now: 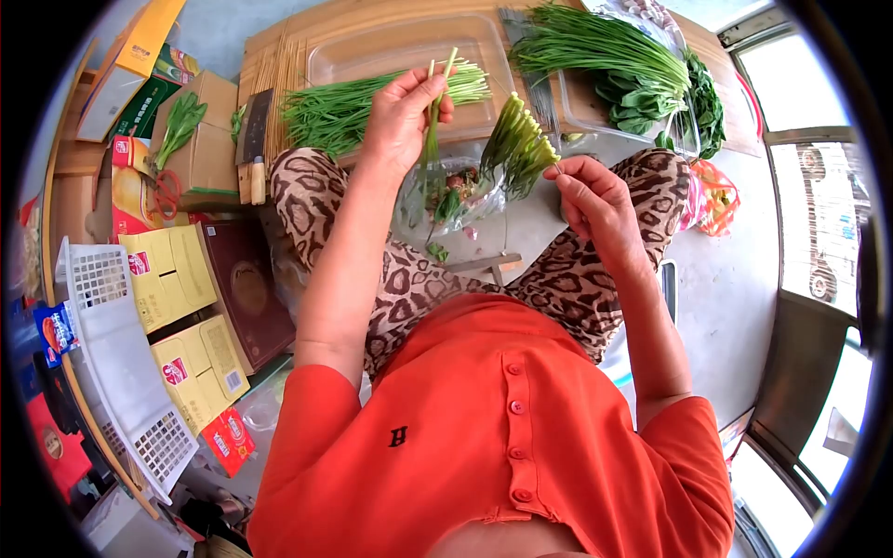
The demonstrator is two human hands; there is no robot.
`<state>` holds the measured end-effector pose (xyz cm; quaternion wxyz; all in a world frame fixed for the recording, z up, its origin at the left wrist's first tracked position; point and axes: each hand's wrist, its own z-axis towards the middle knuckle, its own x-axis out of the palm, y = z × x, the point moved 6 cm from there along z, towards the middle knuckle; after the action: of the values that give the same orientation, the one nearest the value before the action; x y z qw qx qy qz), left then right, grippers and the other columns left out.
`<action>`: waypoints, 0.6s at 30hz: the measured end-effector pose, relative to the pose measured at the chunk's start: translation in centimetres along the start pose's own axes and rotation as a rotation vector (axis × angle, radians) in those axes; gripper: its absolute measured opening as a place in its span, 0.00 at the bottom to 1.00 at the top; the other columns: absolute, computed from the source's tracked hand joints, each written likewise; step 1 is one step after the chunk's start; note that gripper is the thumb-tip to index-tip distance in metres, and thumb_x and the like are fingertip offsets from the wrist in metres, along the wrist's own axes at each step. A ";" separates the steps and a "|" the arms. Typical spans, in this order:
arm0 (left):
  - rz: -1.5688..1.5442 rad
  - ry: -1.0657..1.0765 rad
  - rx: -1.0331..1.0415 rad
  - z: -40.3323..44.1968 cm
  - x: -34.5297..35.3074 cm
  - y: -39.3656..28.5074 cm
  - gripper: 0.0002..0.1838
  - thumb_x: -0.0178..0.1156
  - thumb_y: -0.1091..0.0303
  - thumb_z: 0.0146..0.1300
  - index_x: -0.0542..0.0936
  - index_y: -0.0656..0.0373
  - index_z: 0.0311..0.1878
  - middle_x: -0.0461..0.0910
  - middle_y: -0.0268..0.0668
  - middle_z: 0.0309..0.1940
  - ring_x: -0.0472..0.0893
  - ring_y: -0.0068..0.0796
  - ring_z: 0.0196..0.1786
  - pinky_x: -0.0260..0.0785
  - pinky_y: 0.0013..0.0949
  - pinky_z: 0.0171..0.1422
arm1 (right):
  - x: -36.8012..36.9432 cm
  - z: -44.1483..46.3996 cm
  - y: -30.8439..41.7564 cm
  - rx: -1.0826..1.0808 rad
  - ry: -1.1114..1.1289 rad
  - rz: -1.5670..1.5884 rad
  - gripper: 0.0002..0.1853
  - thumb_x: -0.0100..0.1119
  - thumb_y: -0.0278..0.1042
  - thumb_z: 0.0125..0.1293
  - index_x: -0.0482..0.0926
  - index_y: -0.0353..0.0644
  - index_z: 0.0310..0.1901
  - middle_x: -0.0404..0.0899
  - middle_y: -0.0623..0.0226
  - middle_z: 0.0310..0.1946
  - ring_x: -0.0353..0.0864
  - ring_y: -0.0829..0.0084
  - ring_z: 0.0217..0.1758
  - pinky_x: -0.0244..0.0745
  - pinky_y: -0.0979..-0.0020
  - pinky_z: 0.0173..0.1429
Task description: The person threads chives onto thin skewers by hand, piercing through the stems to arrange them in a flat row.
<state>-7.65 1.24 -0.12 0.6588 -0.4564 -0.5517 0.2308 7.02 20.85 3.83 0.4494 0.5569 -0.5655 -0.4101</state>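
My left hand (409,113) is closed around a few green stems (433,139), their pale cut ends pointing up and the lower parts hanging down. My right hand (600,200) pinches the end of a thin skewer, mostly hidden by a row of green stems (521,149) threaded side by side on it. Between my knees, below both hands, an open clear plastic bag (474,200) holds vegetable scraps. Just beyond my left hand, long thin green stalks (335,116) lie partly in a clear plastic tray (498,46) on the wooden table (265,42).
A cleaver (253,139) and bamboo skewers (284,79) lie at the table's left. Darker skewers (532,84) lie right of the tray, beside a heap of leafy greens (642,84). Boxes (167,274), scissors (167,193) and a white basket (121,344) stand to my left.
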 end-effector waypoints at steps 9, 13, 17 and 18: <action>-0.049 -0.023 -0.095 -1.0 -0.4 1.1 0.11 0.61 0.63 0.64 0.80 0.58 0.45 0.75 0.26 0.29 0.71 0.19 0.24 0.59 0.24 0.26 | 2.8 0.2 1.4 -0.015 0.044 -0.054 0.08 0.51 0.29 0.70 0.77 0.35 0.44 0.65 0.82 0.20 0.58 0.91 0.20 0.53 0.85 0.23; -0.102 -0.022 -0.083 -1.2 -0.6 1.2 0.10 0.62 0.64 0.63 0.79 0.58 0.44 0.76 0.26 0.29 0.72 0.19 0.24 0.59 0.24 0.25 | 3.5 0.3 1.6 -0.036 0.043 -0.100 0.08 0.52 0.29 0.69 0.77 0.35 0.44 0.65 0.81 0.20 0.58 0.90 0.20 0.54 0.84 0.23; -0.134 -0.042 -0.098 -1.5 -0.9 1.1 0.12 0.63 0.65 0.62 0.79 0.58 0.46 0.76 0.27 0.29 0.72 0.20 0.24 0.60 0.25 0.25 | 3.7 0.5 1.7 -0.037 0.039 -0.129 0.08 0.52 0.29 0.69 0.77 0.35 0.43 0.65 0.81 0.20 0.58 0.90 0.21 0.54 0.83 0.24; -0.113 -0.053 -0.095 -1.6 -0.9 1.0 0.12 0.63 0.65 0.62 0.79 0.58 0.47 0.76 0.27 0.29 0.72 0.20 0.24 0.60 0.25 0.25 | 3.8 0.6 1.6 -0.036 0.038 -0.128 0.08 0.52 0.29 0.69 0.77 0.35 0.43 0.65 0.81 0.20 0.58 0.90 0.21 0.54 0.83 0.24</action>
<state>-6.20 0.44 -1.36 0.6335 -0.4488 -0.6043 0.1790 6.11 17.15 5.41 0.4430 0.5914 -0.5127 -0.4373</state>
